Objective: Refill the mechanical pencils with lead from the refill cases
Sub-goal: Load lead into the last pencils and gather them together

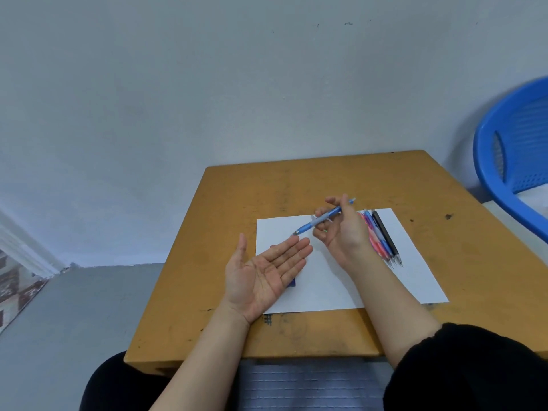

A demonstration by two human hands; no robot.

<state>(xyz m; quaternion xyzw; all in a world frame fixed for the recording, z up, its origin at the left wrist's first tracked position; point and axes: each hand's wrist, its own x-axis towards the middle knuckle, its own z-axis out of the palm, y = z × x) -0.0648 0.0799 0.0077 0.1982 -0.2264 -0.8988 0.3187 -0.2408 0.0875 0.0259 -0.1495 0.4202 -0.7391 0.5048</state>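
Near the middle of the frame, a blue pencil [321,219] is being held by the right hand [345,235], pinched between the thumb and the curled fingers, with the palm being turned toward the camera. The pencil is being held slanted above the sheet of paper [335,286], its metal tip pointing to the lower left and its other end sticking out past the fingers to the upper right. Just below and left of the tip, the left hand [261,277] is being held flat and palm up, with the fingers straight and together and the thumb spread upward. Nothing is being gripped in it. Whether the tip is touching the left fingertips cannot be told. A small dark blue object [292,282] is being partly hidden under the lower right edge of the left hand. To the right of the right hand, a row of pencils [384,241] is lying side by side on the paper. Both forearms are being stretched up from the bottom edge over the table [237,203].
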